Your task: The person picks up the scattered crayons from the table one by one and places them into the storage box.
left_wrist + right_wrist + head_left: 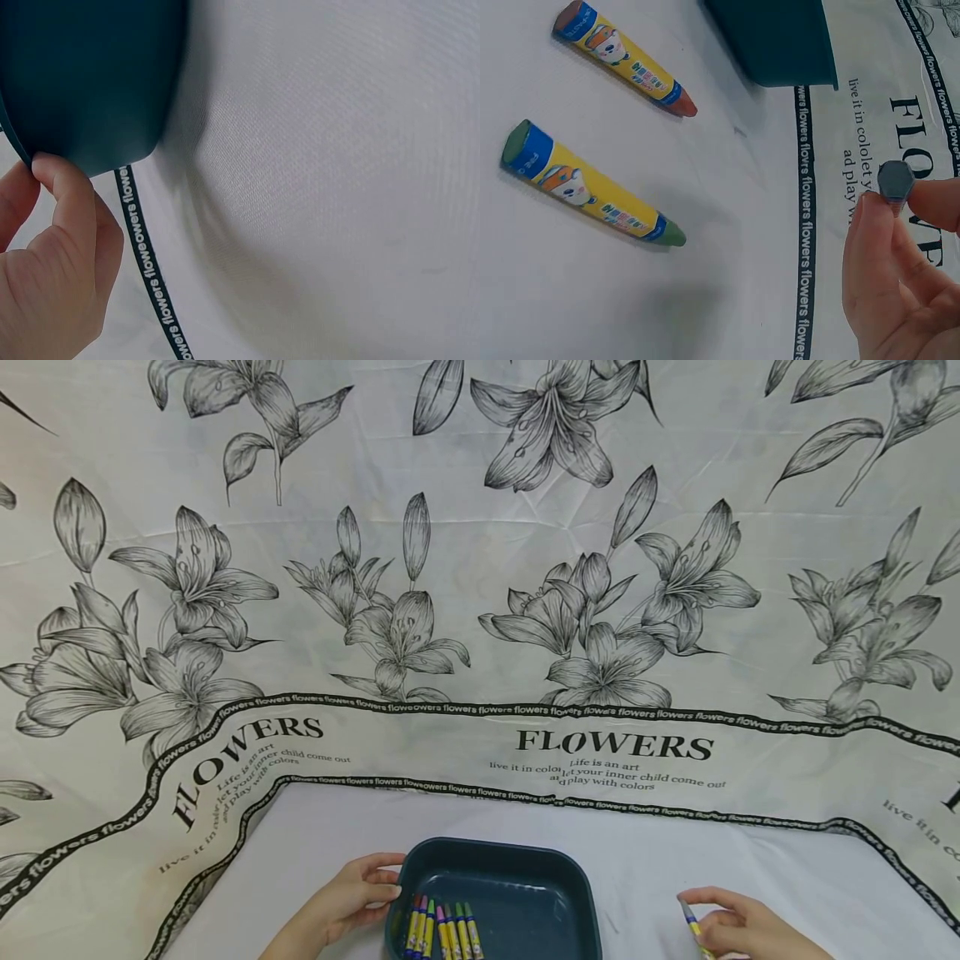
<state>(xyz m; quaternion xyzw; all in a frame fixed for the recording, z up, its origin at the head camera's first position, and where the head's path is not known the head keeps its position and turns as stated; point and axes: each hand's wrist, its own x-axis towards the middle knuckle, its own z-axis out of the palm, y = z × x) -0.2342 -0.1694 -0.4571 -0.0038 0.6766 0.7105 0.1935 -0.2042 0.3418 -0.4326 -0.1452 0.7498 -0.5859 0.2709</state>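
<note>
On the white cloth sits a dark teal tray [517,852], with several yellow-wrapped crayons [430,928] lying side by side in its left part. My left hand [347,897] pinches the tray's left rim between thumb and fingers; the left wrist view shows the fingertips at the rim of the tray [97,82]. Off to the tray's right, my right hand [750,928] holds a grey crayon [691,920] between thumb and fingers, above the cloth. Its grey flat end [895,180] faces the right wrist camera.
A reddish-brown crayon [626,58] and a green crayon [592,184] lie on the cloth in the right wrist view. Behind the tray rises a flower-printed cloth [450,743] with a black lettered border. The tray's front edge is cut off in the head view.
</note>
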